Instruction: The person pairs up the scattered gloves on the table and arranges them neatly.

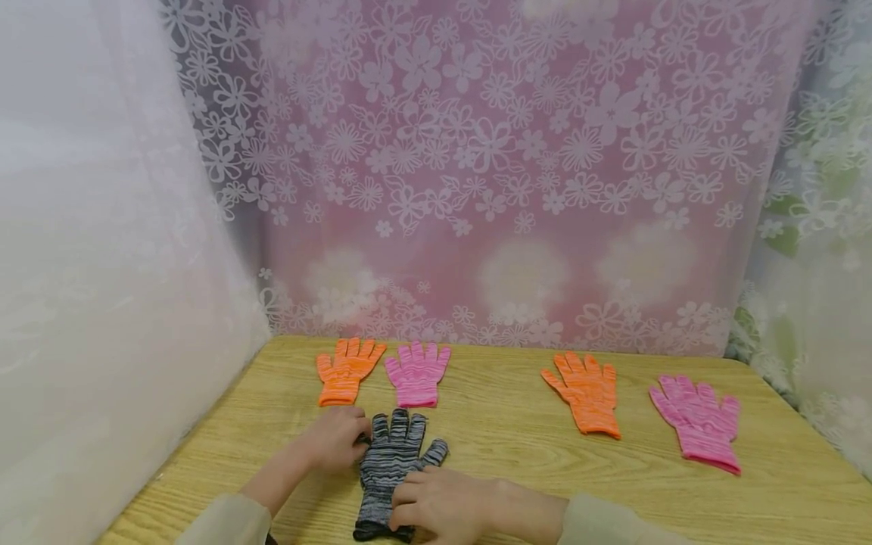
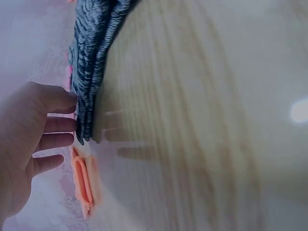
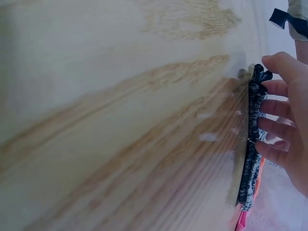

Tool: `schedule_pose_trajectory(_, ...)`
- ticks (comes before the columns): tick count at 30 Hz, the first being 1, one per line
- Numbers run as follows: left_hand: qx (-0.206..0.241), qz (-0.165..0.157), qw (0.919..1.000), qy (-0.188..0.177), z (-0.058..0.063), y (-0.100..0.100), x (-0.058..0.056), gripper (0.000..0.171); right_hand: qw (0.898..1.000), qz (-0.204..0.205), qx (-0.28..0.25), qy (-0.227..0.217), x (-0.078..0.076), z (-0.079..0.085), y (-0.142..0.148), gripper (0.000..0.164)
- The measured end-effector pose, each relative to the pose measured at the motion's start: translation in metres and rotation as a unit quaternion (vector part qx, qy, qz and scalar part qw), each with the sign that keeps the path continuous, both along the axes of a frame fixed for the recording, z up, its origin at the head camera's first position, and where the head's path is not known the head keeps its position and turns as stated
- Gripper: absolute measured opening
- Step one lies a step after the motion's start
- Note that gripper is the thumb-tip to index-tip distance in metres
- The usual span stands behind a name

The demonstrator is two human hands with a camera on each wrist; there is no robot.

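Note:
A grey-and-black striped knit glove [image 1: 393,454] lies on the wooden table, fingers pointing away and its thumb out to the right. At its left edge, my left hand [image 1: 335,439] touches the outermost glove finger, partly covering it. The left wrist view shows that hand's thumb and fingertips against the edge of the dark knit [image 2: 91,62], other fingers fairly straight. My right hand [image 1: 446,503] rests on the lower right part of the glove, near its dark cuff. In the right wrist view, loosely bent fingers [image 3: 276,126] lie along the glove's edge.
Behind the grey glove lie an orange glove [image 1: 346,372] and a pink glove [image 1: 417,375]. Farther right are another orange glove [image 1: 589,393] and another pink glove [image 1: 702,420]. A pink flowered curtain [image 1: 504,189] hangs behind the table [image 1: 504,454]; pale sheeting [image 1: 123,265] hangs on the left.

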State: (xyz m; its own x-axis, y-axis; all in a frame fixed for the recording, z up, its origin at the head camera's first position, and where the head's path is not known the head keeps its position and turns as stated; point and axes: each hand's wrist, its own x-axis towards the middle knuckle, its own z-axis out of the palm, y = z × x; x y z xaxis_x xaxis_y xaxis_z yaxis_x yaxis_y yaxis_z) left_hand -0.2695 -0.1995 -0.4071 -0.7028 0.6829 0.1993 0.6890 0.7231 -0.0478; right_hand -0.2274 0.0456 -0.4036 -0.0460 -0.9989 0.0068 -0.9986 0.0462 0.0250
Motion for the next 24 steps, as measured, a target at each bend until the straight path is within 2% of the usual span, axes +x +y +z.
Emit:
schedule_pose_trajectory(5, 0.006, 0.032, 0.9992, 0.025, 0.004, 0.007, -0.009, 0.006, 1.0, -0.001, 0.008, -0.005, -0.001, -0.001, 0.001, 0.035)
schedule_pose_trajectory(10, 0.011, 0.057, 0.9983, -0.004, 0.002, 0.012, -0.019, 0.014, 1.0, -0.002, 0.013, -0.007, -0.003, -0.003, 0.003, 0.039)
schedule_pose_trajectory(17, 0.021, 0.058, 0.9971, -0.046, -0.002, 0.018, -0.027, 0.019, 1.0, 0.004, 0.009, -0.005, -0.004, -0.005, 0.004, 0.041)
schedule_pose_trajectory(24, 0.022, 0.06, 0.997, -0.043, -0.005, 0.025, -0.026, 0.017, 1.0, 0.006, 0.016, 0.006, -0.004, -0.004, 0.004, 0.041)
